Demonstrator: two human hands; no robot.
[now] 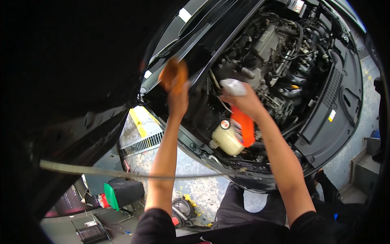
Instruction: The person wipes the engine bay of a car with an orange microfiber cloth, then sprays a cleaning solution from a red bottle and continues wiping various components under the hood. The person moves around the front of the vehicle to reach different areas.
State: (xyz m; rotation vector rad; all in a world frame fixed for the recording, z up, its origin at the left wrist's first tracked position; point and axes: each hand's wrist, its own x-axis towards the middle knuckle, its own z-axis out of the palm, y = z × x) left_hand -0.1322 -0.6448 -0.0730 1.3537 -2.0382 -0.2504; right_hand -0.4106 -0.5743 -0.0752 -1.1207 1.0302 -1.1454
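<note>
My left hand (178, 101) is closed on an orange-brown cloth (174, 75), smeared by motion, near the windshield end of an open engine bay. In my right hand (251, 103) is an orange spray bottle (243, 127) with a pale trigger head (233, 86); my fingers wrap round its neck. Just below the bottle sits a cream plastic reservoir (228, 141) with a round cap, partly covered by it. Beyond my right hand lies the engine (267, 42), with hoses and black pipes around it.
The raised hood (93, 122) fills the left side. A thin prop rod (122, 175) crosses in front of my left forearm. Black trim (341, 101) lines the car's front edge. On the floor are a drain grate (142, 145), a green-and-black box (122, 193) and a coiled dark item (183, 208).
</note>
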